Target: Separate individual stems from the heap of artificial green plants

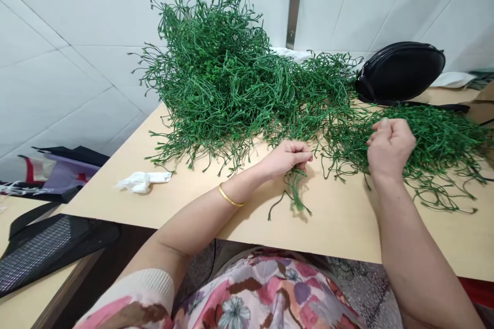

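Note:
My left hand (290,157) is closed around a small bunch of green artificial stems (296,190), whose ends hang below the fingers near the table top. Above the right-hand pile of green stems (440,136), my right hand (390,145) has its fingers curled together; whatever is in them, if anything, is hidden. A far bigger heap of the same thin stems with pale green tips (219,72) rises behind my left hand. Looser stems (316,92) join the two piles.
A black zipped bag (403,72) stands at the back right by the tiled wall (108,20). Crumpled white tissue (142,181) lies left on the pale wooden table (339,226). Beyond the left edge are a black mesh item (42,241) and a purple bag (67,172).

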A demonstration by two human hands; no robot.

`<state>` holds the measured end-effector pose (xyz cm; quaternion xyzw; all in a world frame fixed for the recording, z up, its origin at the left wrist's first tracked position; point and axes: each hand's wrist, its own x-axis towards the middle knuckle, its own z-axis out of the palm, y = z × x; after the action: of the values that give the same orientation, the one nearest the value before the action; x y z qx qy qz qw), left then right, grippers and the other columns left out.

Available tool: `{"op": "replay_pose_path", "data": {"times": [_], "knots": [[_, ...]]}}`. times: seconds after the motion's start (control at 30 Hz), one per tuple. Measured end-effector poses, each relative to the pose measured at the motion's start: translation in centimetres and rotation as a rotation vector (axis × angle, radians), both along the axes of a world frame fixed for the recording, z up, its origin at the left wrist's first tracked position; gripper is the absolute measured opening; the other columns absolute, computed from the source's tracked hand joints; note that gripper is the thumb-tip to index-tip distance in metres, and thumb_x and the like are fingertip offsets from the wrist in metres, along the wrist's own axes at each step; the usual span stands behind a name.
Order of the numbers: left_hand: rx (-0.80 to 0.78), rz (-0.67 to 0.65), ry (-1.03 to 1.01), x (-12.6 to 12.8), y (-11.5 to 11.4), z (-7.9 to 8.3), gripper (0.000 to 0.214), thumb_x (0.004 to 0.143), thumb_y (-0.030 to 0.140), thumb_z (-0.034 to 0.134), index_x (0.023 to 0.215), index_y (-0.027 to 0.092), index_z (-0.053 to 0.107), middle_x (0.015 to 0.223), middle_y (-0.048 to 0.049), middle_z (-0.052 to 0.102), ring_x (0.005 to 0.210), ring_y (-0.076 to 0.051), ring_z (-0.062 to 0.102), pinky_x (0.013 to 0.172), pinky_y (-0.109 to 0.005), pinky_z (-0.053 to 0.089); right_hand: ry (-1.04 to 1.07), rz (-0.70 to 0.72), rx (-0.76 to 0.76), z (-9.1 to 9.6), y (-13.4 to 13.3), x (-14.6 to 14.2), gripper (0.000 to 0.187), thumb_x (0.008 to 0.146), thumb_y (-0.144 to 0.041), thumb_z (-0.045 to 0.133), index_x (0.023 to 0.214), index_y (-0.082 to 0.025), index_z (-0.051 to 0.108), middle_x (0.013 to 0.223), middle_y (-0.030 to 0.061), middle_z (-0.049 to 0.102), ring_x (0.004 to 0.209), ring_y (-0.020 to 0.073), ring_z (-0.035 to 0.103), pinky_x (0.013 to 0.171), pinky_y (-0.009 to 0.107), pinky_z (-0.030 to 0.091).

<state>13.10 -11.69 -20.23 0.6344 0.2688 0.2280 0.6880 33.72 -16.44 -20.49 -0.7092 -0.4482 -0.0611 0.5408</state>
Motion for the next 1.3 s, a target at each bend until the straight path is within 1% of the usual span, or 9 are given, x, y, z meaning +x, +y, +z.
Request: {"op": "replay_pose_path", "data": {"times": [0.13, 0.3, 0.37, 0.47, 0.67, 0.8, 1.0, 1.17, 1.3], "knots": [[0.045, 0.054, -0.017, 0.2, -0.1, 0.0, 0.017, 0.077, 0.026, 0.057, 0.068, 0.011, 0.057, 0.055, 0.002, 0.052, 0.054, -0.006, 0.048, 0.059, -0.022, 0.037, -0.348, -0.179, 0.013, 1.1, -0.8, -0.5, 0.036, 0.076, -0.042, 0.058, 0.104, -0.018, 0.059, 0.109, 0.0162, 0.055, 0.106, 0.0328, 0.046, 0.086, 0.051, 0.035], [0.079, 0.035, -0.081, 0.2, 0.1, -0.3, 0.02, 0.079, 0.029, 0.054, 0.067, 0.012, 0.055, 0.06, 0.001, 0.052, 0.059, -0.007, 0.048, 0.061, -0.023, 0.037, -0.14, 0.531, -0.096, 1.1, -1.1, -5.7, 0.018, 0.083, -0.033, 0.051, 0.081, -0.02, 0.063, 0.079, 0.0046, 0.062, 0.076, 0.0182, 0.057, 0.072, 0.034, 0.044], [0.084, 0.013, -0.089, 0.2, 0.2, -0.3, 0.023, 0.081, 0.031, 0.051, 0.066, 0.013, 0.051, 0.061, 0.0011, 0.051, 0.059, -0.007, 0.047, 0.06, -0.023, 0.036, -0.059, 0.619, -0.108, 0.7, -1.0, -6.8, 0.017, 0.083, -0.03, 0.053, 0.072, -0.019, 0.061, 0.073, 0.0027, 0.059, 0.071, 0.0154, 0.055, 0.066, 0.03, 0.043], [0.203, 0.032, 0.05, -0.1, 0.5, -0.3, 0.028, 0.085, 0.037, 0.043, 0.069, 0.015, 0.05, 0.062, 0.0011, 0.049, 0.057, -0.008, 0.044, 0.058, -0.024, 0.035, 0.083, 0.546, -0.008, 0.3, -0.6, -6.4, 0.017, 0.082, -0.029, 0.054, 0.07, -0.019, 0.06, 0.069, 0.0009, 0.057, 0.067, 0.0135, 0.054, 0.065, 0.028, 0.043], [0.89, 0.236, 0.441, -1.1, 2.1, -0.3, 0.023, 0.083, 0.022, 0.039, 0.064, 0.016, 0.051, 0.066, -0.0025, 0.051, 0.065, -0.013, 0.045, 0.064, -0.028, 0.035, 0.609, 0.457, 0.347, 0.0, 0.9, -3.9, 0.02, 0.078, -0.035, 0.059, 0.068, -0.02, 0.054, 0.067, -0.0027, 0.056, 0.055, 0.0095, 0.056, 0.056, 0.027, 0.05], [0.942, 0.372, 0.417, -1.4, 3.0, 0.0, 0.018, 0.08, 0.02, 0.041, 0.077, 0.016, 0.059, 0.078, -0.0044, 0.057, 0.078, -0.015, 0.05, 0.073, -0.029, 0.042, 0.731, 0.406, 0.472, 0.2, 1.4, -3.2, 0.023, 0.074, -0.037, 0.063, 0.066, -0.019, 0.052, 0.062, -0.0052, 0.055, 0.053, 0.0081, 0.058, 0.052, 0.023, 0.052], [0.531, 0.454, 0.356, -2.4, 3.9, 1.3, 0.02, 0.08, 0.028, 0.044, 0.079, 0.016, 0.06, 0.066, -0.0002, 0.054, 0.062, -0.011, 0.048, 0.058, -0.025, 0.046, 0.814, 0.436, 0.4, -0.1, 1.6, -3.4, 0.024, 0.072, -0.039, 0.065, 0.067, -0.018, 0.053, 0.055, -0.0058, 0.056, 0.051, 0.0093, 0.06, 0.051, 0.023, 0.053], [1.117, 0.501, 0.373, -2.1, 2.3, 1.4, 0.022, 0.084, 0.028, 0.044, 0.078, 0.016, 0.061, 0.084, -0.0071, 0.06, 0.08, -0.016, 0.05, 0.074, -0.032, 0.044, 0.758, 0.517, 0.27, -0.4, 1.5, -4.2, 0.025, 0.071, -0.04, 0.067, 0.067, -0.018, 0.056, 0.051, -0.0043, 0.057, 0.049, 0.0109, 0.059, 0.048, 0.023, 0.051], [1.296, 0.631, 0.22, -1.5, 1.2, 1.1, 0.019, 0.085, 0.028, 0.045, 0.083, 0.018, 0.06, 0.091, -0.0087, 0.061, 0.087, -0.017, 0.048, 0.078, -0.033, 0.042, 0.695, 0.507, 0.22, -0.5, 1.3, -4.4, 0.025, 0.072, -0.04, 0.067, 0.068, -0.017, 0.058, 0.052, -0.004, 0.056, 0.049, 0.0115, 0.059, 0.046, 0.023, 0.048]]}}
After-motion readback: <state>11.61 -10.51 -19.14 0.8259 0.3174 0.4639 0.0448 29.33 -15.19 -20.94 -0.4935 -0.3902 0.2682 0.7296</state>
